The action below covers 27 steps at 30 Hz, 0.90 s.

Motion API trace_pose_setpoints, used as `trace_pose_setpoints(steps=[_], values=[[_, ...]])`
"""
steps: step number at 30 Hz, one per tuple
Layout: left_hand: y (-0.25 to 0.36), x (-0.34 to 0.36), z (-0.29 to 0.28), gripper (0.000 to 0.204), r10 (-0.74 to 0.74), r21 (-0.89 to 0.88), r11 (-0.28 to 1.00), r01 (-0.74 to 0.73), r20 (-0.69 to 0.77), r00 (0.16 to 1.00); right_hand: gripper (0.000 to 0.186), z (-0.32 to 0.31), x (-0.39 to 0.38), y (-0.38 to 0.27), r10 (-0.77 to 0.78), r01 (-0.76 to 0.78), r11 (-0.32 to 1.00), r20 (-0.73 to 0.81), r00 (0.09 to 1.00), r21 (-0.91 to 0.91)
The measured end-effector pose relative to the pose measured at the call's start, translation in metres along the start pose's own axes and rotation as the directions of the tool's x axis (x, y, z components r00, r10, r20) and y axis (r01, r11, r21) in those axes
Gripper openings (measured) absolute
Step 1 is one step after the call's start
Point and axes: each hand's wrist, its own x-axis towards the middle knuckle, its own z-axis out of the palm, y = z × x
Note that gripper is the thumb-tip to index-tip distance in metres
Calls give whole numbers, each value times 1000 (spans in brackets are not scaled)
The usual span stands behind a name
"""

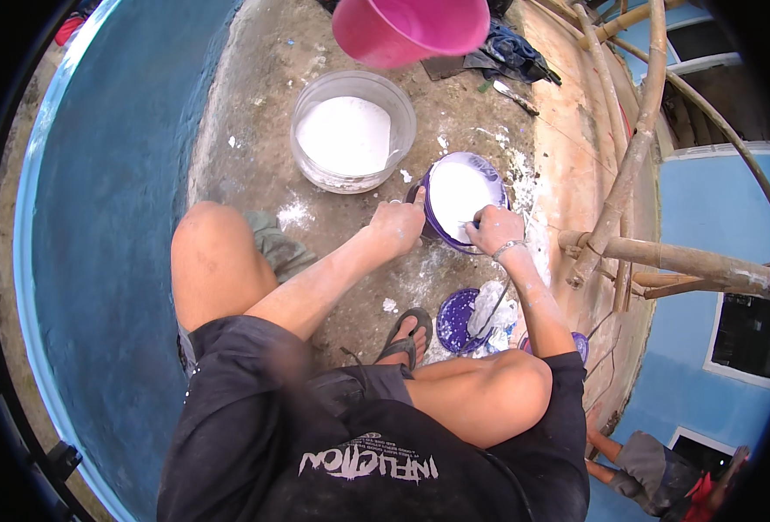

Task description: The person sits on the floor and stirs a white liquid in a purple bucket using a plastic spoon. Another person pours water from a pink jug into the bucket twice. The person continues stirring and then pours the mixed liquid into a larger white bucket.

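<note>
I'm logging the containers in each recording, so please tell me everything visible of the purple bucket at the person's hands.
The purple bucket is round and open-topped, looks like plastic, and has white smears inside. A white, paint-like substance hides its bottom; the depth cannot be told. It appears roughly upright on the splattered ground, to the right of a translucent tub. The left hand is at its left side; the right hand is at its near right edge, fingers over the contents.

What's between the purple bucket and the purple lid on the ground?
Just a short strip of white-spattered ground between the bucket and the lid; the head view shows it.
</note>
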Motion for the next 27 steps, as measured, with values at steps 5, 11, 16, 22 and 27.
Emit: trace_pose_setpoints(steps=[5, 11, 16, 22, 27], values=[[-3, 5, 5, 96, 34, 14, 999, -34, -14, 999, 29, -2, 11, 11, 96, -110, 969, -72, 993, -223], [-6, 6, 10, 94, 75, 35, 997, -73, -53, 996, 28, -12, 43, 12, 64, -73, 995, -130, 989, -66], [-3, 8, 5, 91, 79, 82, 993, -79, 7, 997, 31, -8, 39, 0, 16, -13, 1000, -141, 990, 21], [4, 3, -3, 92, 48, 90, 995, -47, -7, 999, 32, -10, 10, -2, -27, 30, 997, -46, 999, 73], [2, 6, -4, 94, 32, 10, 999, -32, 15, 999, 31, -17, 6, 15, 20, -16, 996, 52, 998, -92]])
